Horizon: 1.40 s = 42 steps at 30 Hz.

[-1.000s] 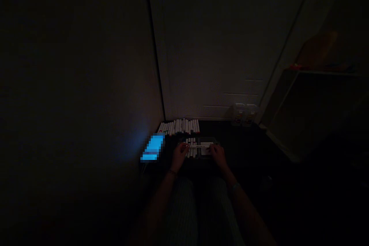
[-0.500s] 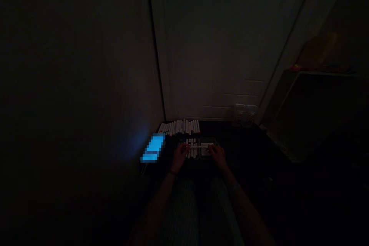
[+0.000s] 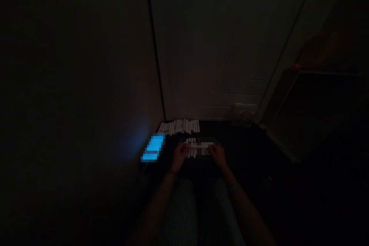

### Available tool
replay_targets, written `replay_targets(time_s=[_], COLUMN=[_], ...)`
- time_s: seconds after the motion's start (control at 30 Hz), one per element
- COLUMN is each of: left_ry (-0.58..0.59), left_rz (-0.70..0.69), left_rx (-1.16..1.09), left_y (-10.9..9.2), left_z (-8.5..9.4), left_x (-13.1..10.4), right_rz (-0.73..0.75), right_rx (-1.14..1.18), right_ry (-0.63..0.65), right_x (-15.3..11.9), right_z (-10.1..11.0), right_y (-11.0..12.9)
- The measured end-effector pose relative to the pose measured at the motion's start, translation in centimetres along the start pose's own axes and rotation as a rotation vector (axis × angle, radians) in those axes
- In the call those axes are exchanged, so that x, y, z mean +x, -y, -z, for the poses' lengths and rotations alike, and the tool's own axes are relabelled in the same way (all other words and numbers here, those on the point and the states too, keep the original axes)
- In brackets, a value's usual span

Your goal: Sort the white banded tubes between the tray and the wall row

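A white marker (image 3: 199, 146) lies level between my two hands, above an open case. My left hand (image 3: 180, 154) pinches its left end, and my right hand (image 3: 217, 154) has closed fingers on its right end. Under the marker, several white markers (image 3: 191, 153) stand side by side in the left half of the case (image 3: 213, 139). A pale card or paper (image 3: 206, 151) fills part of the right half. Behind the case, a row of white markers (image 3: 184, 126) lies at the back of the dark table. The scene is very dim, so fine detail is lost.
A glowing blue phone-like screen (image 3: 153, 148), pixelated, is at the table's left edge by the wall. Two clear containers (image 3: 243, 115) stand at the back right against a pale panel (image 3: 213, 46). The dark table (image 3: 245, 146) spans the front of my knees.
Both hands stay almost where they were, holding the marker level. Its printed lettering, faintly visible before, is less distinct now, and the view has shifted very slightly.
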<state>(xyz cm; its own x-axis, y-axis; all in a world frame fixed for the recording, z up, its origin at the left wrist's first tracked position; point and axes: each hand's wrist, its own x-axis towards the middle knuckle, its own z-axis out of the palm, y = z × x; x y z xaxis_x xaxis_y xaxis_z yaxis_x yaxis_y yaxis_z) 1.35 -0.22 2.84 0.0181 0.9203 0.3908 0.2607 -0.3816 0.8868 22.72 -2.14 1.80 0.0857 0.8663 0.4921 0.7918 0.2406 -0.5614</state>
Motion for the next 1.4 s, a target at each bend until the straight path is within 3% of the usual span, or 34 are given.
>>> replay_targets(time_s=[1.4], left_ry=[-0.012], left_rz=[-0.004], left_rx=[0.004], left_y=[-0.17], left_z=[-0.08], left_x=[-0.06], right_rz=[0.037], right_rx=[-0.042], right_ry=[-0.015], right_x=[-0.18], right_z=[-0.17], right_y=[0.03])
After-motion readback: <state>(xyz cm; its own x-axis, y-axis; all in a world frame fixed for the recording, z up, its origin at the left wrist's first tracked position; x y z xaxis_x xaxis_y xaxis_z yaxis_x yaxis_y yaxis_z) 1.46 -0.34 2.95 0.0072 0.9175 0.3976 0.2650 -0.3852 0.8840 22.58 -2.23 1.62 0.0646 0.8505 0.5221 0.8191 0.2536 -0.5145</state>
